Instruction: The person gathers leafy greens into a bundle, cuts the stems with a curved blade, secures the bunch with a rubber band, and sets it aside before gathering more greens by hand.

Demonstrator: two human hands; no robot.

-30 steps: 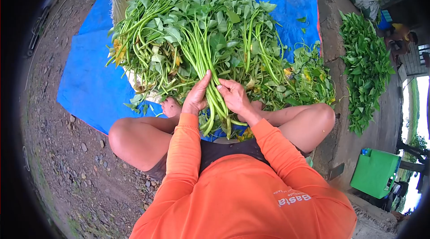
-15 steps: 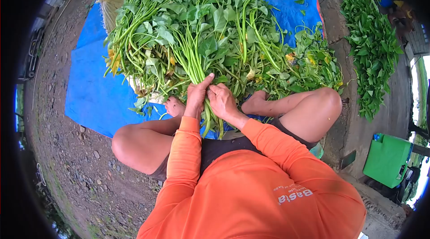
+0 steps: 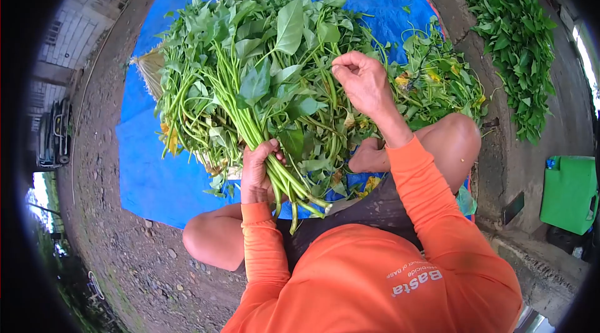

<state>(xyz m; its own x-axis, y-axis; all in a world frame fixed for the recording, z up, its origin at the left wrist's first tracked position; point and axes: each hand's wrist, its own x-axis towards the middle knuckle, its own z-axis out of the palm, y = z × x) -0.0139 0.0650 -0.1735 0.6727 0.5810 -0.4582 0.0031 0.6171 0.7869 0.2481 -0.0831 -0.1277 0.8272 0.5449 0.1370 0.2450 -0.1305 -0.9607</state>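
Note:
My left hand (image 3: 255, 172) is closed around a bunch of leafy green stems (image 3: 250, 125). The cut lower ends stick out below my fist over my lap, and the leaves fan away from me. Up and to the right, my right hand (image 3: 365, 85) is raised off the bunch, its thumb and fingers curled into a pinch; whatever they hold, if anything, is too small to make out. Beneath both hands spreads a big heap of the same greens (image 3: 206, 27), with some yellowed leaves at its edges.
The heap lies on a blue tarp (image 3: 147, 170). Loose trimmed greens (image 3: 431, 74) lie at right, and another leafy pile (image 3: 509, 39) is on the concrete beyond. A green container (image 3: 567, 195) stands far right. Stony ground (image 3: 162, 264) borders the tarp at left.
My right hand has left the stems and risen up and to the right. My left hand still grips the bunch, which now tilts with its cut ends toward the right.

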